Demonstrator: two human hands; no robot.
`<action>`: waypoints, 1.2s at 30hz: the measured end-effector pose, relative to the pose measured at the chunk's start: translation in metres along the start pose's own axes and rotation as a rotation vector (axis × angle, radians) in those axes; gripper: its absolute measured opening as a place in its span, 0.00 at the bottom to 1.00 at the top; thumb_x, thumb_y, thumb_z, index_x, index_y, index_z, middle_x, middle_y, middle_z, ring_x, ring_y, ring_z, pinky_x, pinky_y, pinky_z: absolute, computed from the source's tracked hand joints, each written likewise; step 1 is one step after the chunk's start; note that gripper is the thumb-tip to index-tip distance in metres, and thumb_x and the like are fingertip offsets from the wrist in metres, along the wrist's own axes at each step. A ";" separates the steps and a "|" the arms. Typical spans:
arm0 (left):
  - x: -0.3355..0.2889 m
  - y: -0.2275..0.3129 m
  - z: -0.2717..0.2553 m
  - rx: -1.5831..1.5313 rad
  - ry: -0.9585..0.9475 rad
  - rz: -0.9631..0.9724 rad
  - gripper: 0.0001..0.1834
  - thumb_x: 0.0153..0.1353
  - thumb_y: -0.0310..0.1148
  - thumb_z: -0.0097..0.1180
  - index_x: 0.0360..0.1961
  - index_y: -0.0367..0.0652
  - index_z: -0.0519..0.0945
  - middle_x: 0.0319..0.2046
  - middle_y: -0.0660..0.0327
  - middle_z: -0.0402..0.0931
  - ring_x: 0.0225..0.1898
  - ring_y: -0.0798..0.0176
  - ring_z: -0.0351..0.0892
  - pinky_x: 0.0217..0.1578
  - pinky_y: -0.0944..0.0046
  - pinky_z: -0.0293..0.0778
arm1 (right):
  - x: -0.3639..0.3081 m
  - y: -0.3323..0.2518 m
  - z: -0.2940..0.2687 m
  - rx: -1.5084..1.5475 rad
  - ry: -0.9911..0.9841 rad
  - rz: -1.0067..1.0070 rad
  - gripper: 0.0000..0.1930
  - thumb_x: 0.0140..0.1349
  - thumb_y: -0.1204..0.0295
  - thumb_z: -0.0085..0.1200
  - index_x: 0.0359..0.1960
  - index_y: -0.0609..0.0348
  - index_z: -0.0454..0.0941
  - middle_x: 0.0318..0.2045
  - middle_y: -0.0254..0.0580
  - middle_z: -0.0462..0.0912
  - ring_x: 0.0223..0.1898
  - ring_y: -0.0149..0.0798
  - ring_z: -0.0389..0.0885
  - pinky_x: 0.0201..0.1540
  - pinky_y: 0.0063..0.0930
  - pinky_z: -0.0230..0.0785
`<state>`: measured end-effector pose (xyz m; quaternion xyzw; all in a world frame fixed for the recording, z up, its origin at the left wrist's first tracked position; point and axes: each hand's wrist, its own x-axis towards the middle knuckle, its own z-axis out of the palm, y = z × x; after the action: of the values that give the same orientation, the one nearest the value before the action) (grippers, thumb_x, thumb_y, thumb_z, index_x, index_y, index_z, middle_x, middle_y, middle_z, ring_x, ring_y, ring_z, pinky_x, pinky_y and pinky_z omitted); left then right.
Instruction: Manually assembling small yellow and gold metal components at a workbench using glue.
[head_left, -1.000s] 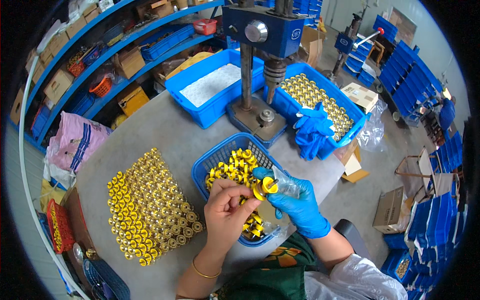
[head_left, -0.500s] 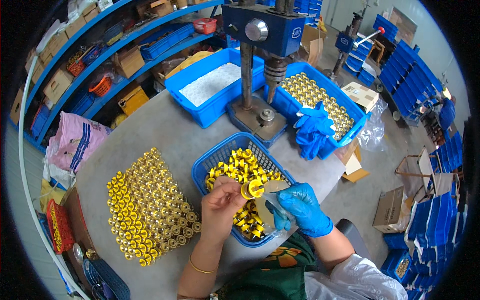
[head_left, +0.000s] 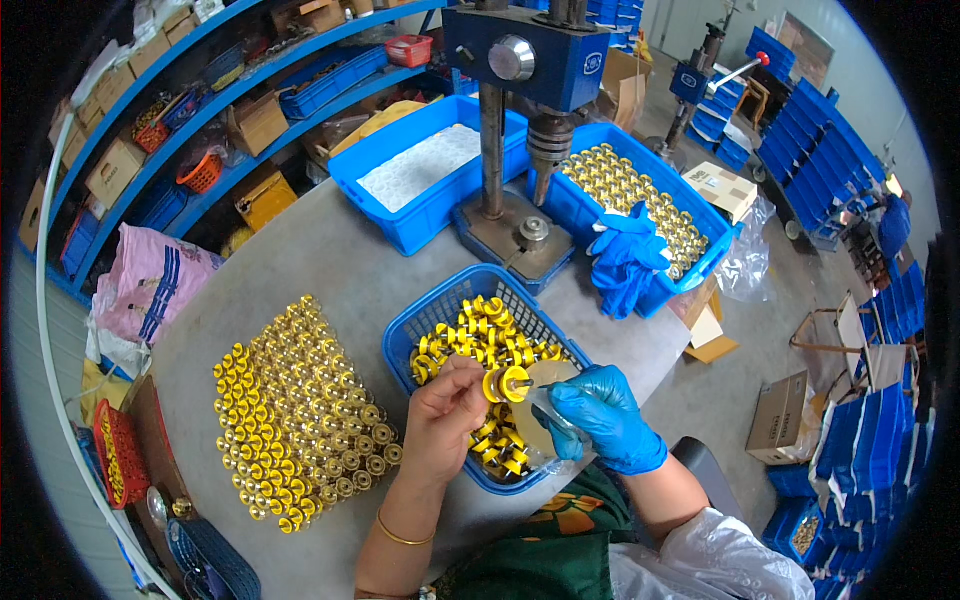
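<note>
My bare left hand (head_left: pixel 449 412) pinches a small yellow-and-metal fitting (head_left: pixel 506 384) with a dark stem pointing right. My right hand (head_left: pixel 604 414), in a blue glove, is closed on a translucent, round-edged plastic piece (head_left: pixel 536 422), whose exact kind I cannot make out. The piece is right beside the fitting; whether they touch is unclear. Both hands are over a blue mesh basket (head_left: pixel 400 336) of loose yellow fittings (head_left: pixel 486 322). To the left, upright brass-coloured fittings (head_left: pixel 305 395) stand in close rows on the table, those along the left side with yellow rings.
Behind the basket stands a blue bench press (head_left: pixel 532 60). A blue tub (head_left: pixel 408 232) with white lining and another tub (head_left: pixel 652 303) of brass-coloured fittings flank it. Blue gloves (head_left: pixel 628 262) hang over the right tub's rim. Shelves (head_left: pixel 205 108) line the far left.
The fitting in my left hand has tilted a little, its stem now showing more toward the right. The plastic piece has shifted slightly with my right hand.
</note>
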<state>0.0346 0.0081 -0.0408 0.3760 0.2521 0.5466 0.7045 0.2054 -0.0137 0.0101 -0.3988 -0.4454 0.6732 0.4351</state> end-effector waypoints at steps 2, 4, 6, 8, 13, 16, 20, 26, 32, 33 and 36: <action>0.000 0.000 0.000 -0.002 -0.002 -0.004 0.06 0.54 0.23 0.46 0.33 0.35 0.73 0.32 0.66 0.63 0.22 0.78 0.57 0.19 0.78 0.52 | 0.000 0.000 0.000 -0.003 0.007 0.010 0.15 0.58 0.66 0.43 0.16 0.61 0.71 0.11 0.34 0.71 0.11 0.24 0.67 0.13 0.15 0.58; 0.000 -0.001 0.000 -0.061 0.012 -0.012 0.07 0.55 0.24 0.46 0.34 0.35 0.73 0.32 0.66 0.63 0.19 0.78 0.55 0.18 0.78 0.50 | 0.000 0.001 0.000 -0.003 0.027 0.017 0.16 0.58 0.66 0.43 0.16 0.60 0.71 0.11 0.34 0.71 0.11 0.24 0.67 0.14 0.15 0.58; 0.000 -0.002 -0.002 -0.070 0.010 -0.023 0.07 0.55 0.24 0.46 0.34 0.34 0.73 0.32 0.66 0.63 0.19 0.78 0.55 0.17 0.77 0.50 | 0.000 0.001 0.000 0.032 0.043 0.026 0.14 0.54 0.66 0.47 0.19 0.64 0.74 0.13 0.37 0.73 0.12 0.25 0.68 0.14 0.15 0.59; 0.000 -0.004 -0.004 -0.080 0.006 -0.034 0.08 0.55 0.25 0.46 0.35 0.34 0.73 0.32 0.66 0.63 0.18 0.78 0.54 0.17 0.77 0.50 | 0.000 0.001 -0.001 0.065 0.061 0.035 0.14 0.51 0.66 0.51 0.22 0.69 0.76 0.15 0.40 0.75 0.12 0.26 0.69 0.15 0.15 0.59; 0.001 -0.004 -0.003 -0.025 -0.011 -0.054 0.08 0.53 0.26 0.47 0.33 0.34 0.72 0.31 0.66 0.65 0.20 0.78 0.56 0.17 0.79 0.51 | 0.001 0.001 -0.003 0.080 0.033 0.031 0.16 0.51 0.64 0.51 0.21 0.70 0.75 0.15 0.41 0.75 0.13 0.28 0.70 0.16 0.16 0.61; -0.001 0.003 -0.010 -0.026 -0.026 -0.111 0.07 0.54 0.23 0.46 0.34 0.34 0.73 0.33 0.66 0.63 0.23 0.77 0.59 0.22 0.78 0.57 | 0.004 0.013 -0.003 0.101 0.014 -0.033 0.22 0.48 0.56 0.51 0.20 0.70 0.75 0.14 0.43 0.74 0.14 0.31 0.71 0.17 0.17 0.62; 0.000 0.030 -0.038 0.307 0.062 0.095 0.04 0.51 0.21 0.48 0.30 0.37 0.73 0.30 0.67 0.63 0.28 0.75 0.62 0.28 0.79 0.60 | 0.004 0.021 -0.015 0.150 -0.020 -0.096 0.19 0.49 0.59 0.50 0.27 0.69 0.74 0.19 0.42 0.76 0.18 0.31 0.73 0.21 0.19 0.66; 0.012 0.098 -0.146 1.380 0.636 0.448 0.05 0.47 0.29 0.55 0.24 0.40 0.76 0.23 0.65 0.63 0.24 0.70 0.60 0.25 0.71 0.59 | 0.002 0.027 -0.023 -0.002 0.044 -0.136 0.24 0.52 0.48 0.42 0.14 0.58 0.65 0.09 0.39 0.68 0.11 0.38 0.66 0.25 0.33 0.63; 0.010 0.149 -0.250 1.812 1.012 0.346 0.07 0.44 0.36 0.57 0.24 0.45 0.78 0.28 0.58 0.68 0.30 0.58 0.69 0.32 0.63 0.65 | 0.004 0.026 -0.007 0.113 0.112 -0.161 0.23 0.52 0.51 0.45 0.10 0.58 0.66 0.06 0.39 0.69 0.08 0.33 0.66 0.20 0.26 0.62; 0.010 0.151 -0.257 1.811 1.015 0.348 0.07 0.44 0.36 0.57 0.24 0.45 0.78 0.28 0.58 0.68 0.30 0.58 0.69 0.32 0.63 0.65 | 0.004 0.026 -0.006 0.166 0.146 -0.156 0.22 0.50 0.54 0.49 0.11 0.60 0.68 0.07 0.40 0.71 0.07 0.30 0.67 0.18 0.22 0.64; 0.016 0.149 -0.262 1.818 1.089 0.178 0.08 0.45 0.38 0.56 0.25 0.46 0.78 0.30 0.57 0.69 0.34 0.56 0.70 0.36 0.60 0.66 | 0.008 0.029 -0.009 0.111 0.094 -0.238 0.23 0.50 0.53 0.48 0.14 0.64 0.71 0.08 0.41 0.72 0.07 0.29 0.68 0.15 0.18 0.61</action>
<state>-0.2485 0.1084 -0.0743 0.4828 0.8187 0.2971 -0.0916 0.2043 -0.0100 -0.0211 -0.3497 -0.4306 0.6211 0.5537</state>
